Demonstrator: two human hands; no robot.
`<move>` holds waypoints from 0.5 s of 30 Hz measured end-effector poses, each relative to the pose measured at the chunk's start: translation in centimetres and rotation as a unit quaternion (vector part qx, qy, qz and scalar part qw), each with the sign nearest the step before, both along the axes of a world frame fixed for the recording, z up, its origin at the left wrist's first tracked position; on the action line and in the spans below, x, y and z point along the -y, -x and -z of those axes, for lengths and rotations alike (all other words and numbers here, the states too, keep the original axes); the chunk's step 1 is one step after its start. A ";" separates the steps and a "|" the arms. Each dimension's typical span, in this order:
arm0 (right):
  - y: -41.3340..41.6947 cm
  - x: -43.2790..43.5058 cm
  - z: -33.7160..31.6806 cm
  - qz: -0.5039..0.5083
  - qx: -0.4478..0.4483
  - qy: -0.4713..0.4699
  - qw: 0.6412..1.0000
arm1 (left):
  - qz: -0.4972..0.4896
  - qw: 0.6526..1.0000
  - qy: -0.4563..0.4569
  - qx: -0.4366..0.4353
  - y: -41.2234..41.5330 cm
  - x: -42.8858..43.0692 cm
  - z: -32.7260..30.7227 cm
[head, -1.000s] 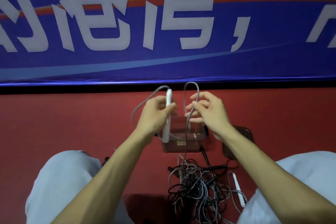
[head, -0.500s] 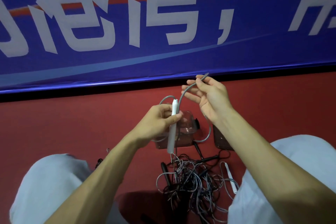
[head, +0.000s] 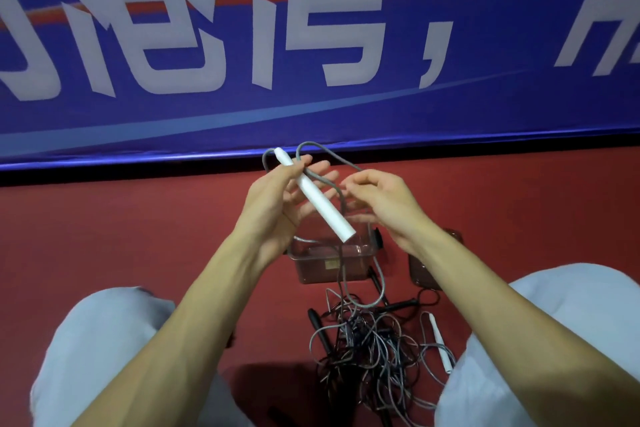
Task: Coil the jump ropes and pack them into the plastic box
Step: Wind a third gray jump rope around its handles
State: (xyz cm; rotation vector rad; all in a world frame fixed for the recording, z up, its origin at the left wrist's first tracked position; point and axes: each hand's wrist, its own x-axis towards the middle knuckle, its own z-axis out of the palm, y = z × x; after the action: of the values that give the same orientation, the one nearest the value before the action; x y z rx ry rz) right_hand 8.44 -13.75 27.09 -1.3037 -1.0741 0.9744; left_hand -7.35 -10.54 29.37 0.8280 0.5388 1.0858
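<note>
My left hand point(head: 277, 199) holds a white jump-rope handle point(head: 317, 198) between thumb and fingers, tilted with its lower end to the right. The grey rope point(head: 341, 163) loops over the handle's top and passes across to my right hand point(head: 379, 201), whose curled fingers pinch it. From there the rope drops past the clear plastic box point(head: 332, 262) on the red floor. Below the box lies a tangled pile of grey and black ropes point(head: 367, 343) with a second white handle point(head: 440, 343) at its right.
A brown lid or second container point(head: 424, 270) sits right of the box, partly behind my right forearm. A blue banner point(head: 311, 45) stands along the far edge of the red floor. My knees in light trousers flank the pile.
My left hand has lifted the white handle and tilted it. My right hand has come down and closer to the left hand, laying a loop of grey rope over the handle's top.
</note>
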 end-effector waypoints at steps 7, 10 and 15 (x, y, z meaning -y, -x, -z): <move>1.0 0.1 1.3 -0.114 0.210 0.000 0.971 | -0.018 0.986 0.046 0.161 0.9 -0.3 -0.9; 1.2 -0.3 2.6 -0.126 0.303 -0.015 0.945 | -0.035 0.985 0.039 0.164 1.0 -0.6 -0.7; 1.0 -0.5 2.9 -0.035 0.282 0.007 0.959 | -0.126 0.991 -0.043 -0.022 0.6 -1.2 0.5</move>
State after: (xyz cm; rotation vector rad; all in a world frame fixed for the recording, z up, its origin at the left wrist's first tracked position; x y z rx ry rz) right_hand 7.40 -13.27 24.17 -1.6131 -1.5542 0.6676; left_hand -7.91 -9.38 28.88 0.8780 0.6496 1.3319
